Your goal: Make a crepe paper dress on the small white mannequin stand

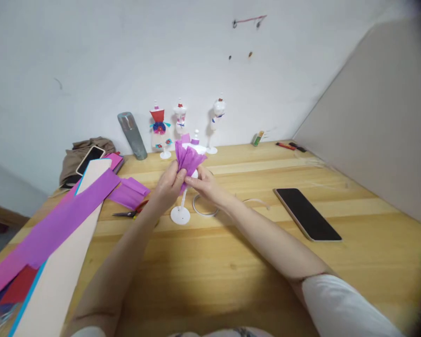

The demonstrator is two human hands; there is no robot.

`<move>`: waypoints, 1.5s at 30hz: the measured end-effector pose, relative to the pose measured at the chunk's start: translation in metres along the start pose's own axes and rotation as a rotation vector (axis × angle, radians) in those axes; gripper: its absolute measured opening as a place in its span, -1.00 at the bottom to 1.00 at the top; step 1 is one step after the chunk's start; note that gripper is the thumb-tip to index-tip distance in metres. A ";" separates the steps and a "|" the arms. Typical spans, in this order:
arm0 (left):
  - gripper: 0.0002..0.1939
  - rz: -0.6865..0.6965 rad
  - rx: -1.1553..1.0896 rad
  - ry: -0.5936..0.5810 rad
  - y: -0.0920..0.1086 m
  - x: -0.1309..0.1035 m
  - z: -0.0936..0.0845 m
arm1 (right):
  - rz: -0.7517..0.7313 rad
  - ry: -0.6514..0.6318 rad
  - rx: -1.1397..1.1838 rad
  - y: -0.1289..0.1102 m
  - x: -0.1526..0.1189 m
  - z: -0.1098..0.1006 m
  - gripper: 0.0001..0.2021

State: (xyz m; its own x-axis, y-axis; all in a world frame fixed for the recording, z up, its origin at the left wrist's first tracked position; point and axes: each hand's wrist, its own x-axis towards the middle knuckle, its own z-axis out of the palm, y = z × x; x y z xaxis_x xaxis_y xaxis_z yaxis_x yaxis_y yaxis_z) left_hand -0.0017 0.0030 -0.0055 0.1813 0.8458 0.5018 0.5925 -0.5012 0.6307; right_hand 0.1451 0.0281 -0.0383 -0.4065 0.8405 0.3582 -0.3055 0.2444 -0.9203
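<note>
A small white doll mannequin (180, 215) stands on its round base in the middle of the table, its upper body partly covered by gathered purple crepe paper (189, 159). My left hand (170, 182) pinches the paper from the left, at the mannequin's waist. From the right, my right hand (205, 182) grips the same paper, thumb close to the left thumb. Both hands hide much of the mannequin's torso. Scissors (128, 214) lie left of the base, partly behind my left forearm. To the right of the base rests a ring of white ribbon (205, 214).
Along the wall stand dressed mannequins (157, 126) and a grey bottle (133, 135). Purple crepe strips (66, 215) and pale sheets cover the left side, near a phone (90, 159) on brown cloth. A black-screened tablet (307, 214) lies at right. A green glue stick (257, 138) is at the back.
</note>
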 end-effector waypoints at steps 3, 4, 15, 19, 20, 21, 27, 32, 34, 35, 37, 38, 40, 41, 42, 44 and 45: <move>-0.80 0.003 -0.014 0.003 0.002 -0.001 -0.001 | -0.032 0.004 -0.022 -0.005 -0.001 0.001 -0.52; -0.80 -0.003 -0.022 0.004 0.003 -0.001 -0.002 | -0.037 0.002 -0.038 -0.007 -0.001 0.002 -0.52; -0.72 -0.138 -0.231 -0.088 0.003 0.002 -0.008 | -0.052 -0.061 -0.106 -0.015 0.005 -0.005 -0.56; -0.68 -0.174 -0.266 -0.105 0.004 0.001 -0.009 | -0.026 -0.069 -0.156 -0.019 0.003 -0.004 -0.61; -0.67 -0.178 -0.267 -0.109 0.004 0.001 -0.008 | -0.023 -0.069 -0.169 -0.019 0.002 -0.003 -0.61; -0.67 -0.180 -0.263 -0.112 0.005 0.001 -0.008 | -0.021 -0.068 -0.184 -0.020 0.002 -0.003 -0.62; -0.72 -0.191 -0.221 -0.113 0.005 0.001 -0.009 | -0.013 -0.052 -0.234 -0.020 0.000 -0.002 -0.63; -0.71 -0.141 -0.233 -0.121 0.008 0.001 -0.009 | -0.018 -0.063 -0.231 -0.021 0.000 -0.001 -0.62; -0.69 -0.137 -0.208 -0.119 0.009 0.001 -0.008 | -0.020 -0.068 -0.236 -0.021 0.001 -0.001 -0.63; -0.68 -0.134 -0.194 -0.120 0.010 0.001 -0.008 | -0.021 -0.072 -0.240 -0.020 0.001 -0.001 -0.63; -0.67 -0.115 -0.180 -0.121 0.011 0.001 -0.008 | -0.022 -0.072 -0.250 -0.018 0.001 -0.001 -0.62; -0.67 -0.105 -0.179 -0.120 0.012 0.001 -0.008 | -0.022 -0.066 -0.253 -0.017 0.002 -0.001 -0.62; -0.68 -0.092 -0.186 -0.116 0.013 0.000 -0.008 | -0.020 -0.049 -0.254 -0.015 0.002 -0.002 -0.60; -0.69 -0.092 -0.189 -0.113 0.014 0.000 -0.007 | -0.016 -0.042 -0.252 -0.015 0.002 -0.002 -0.60; -0.71 -0.095 -0.189 -0.109 0.014 0.000 -0.007 | -0.013 -0.038 -0.248 -0.014 0.001 -0.002 -0.61; -0.73 -0.104 -0.181 -0.101 0.015 -0.001 -0.007 | -0.005 -0.032 -0.238 -0.014 0.001 -0.002 -0.62; -0.74 -0.106 -0.175 -0.098 0.016 -0.001 -0.007 | -0.001 -0.027 -0.234 -0.015 0.001 -0.001 -0.62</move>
State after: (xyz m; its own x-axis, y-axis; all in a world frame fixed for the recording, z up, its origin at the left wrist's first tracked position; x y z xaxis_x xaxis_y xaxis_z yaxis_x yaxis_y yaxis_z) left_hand 0.0021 -0.0067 0.0078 0.2059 0.9050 0.3723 0.4689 -0.4252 0.7742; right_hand 0.1507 0.0256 -0.0247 -0.4302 0.8278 0.3600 -0.0991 0.3531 -0.9303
